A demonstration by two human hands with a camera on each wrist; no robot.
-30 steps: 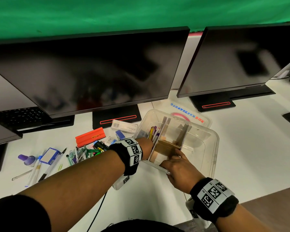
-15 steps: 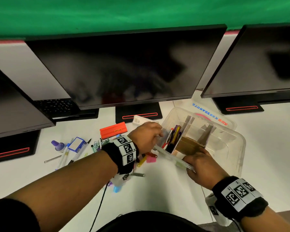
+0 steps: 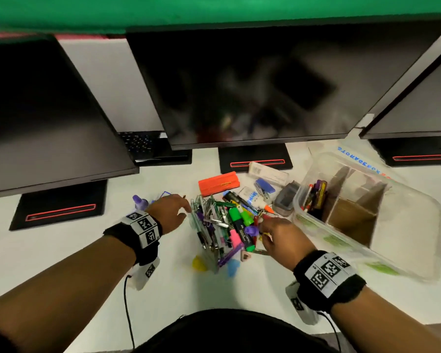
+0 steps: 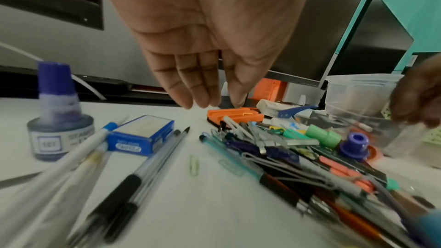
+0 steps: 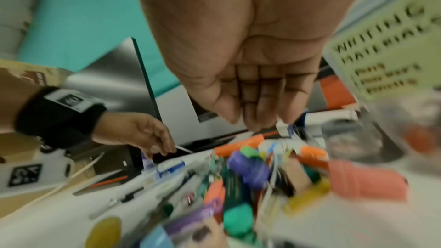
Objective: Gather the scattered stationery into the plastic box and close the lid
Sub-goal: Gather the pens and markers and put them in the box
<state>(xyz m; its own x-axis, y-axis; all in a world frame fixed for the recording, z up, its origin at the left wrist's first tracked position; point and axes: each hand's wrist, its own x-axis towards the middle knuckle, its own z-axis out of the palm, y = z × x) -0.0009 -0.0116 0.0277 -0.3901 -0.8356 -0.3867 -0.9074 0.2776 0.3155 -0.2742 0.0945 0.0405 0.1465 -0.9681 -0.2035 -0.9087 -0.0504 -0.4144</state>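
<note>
A mixed pile of stationery, with pens, highlighters, clips and caps, lies on the white desk. My left hand hovers at the pile's left edge, fingers straight, holding nothing. My right hand reaches over the pile's right side with fingers extended and nothing seen in them. The clear plastic box stands to the right with cardboard dividers; several pens stand in its left compartment. Its lid lies behind it.
A purple ink bottle, a blue staple box and loose pens lie left of the pile. An orange case and a blue stapler sit behind it. Monitors line the desk's back.
Both hands have left the plastic box and moved left to the stationery pile. The head view has swung left and down.
</note>
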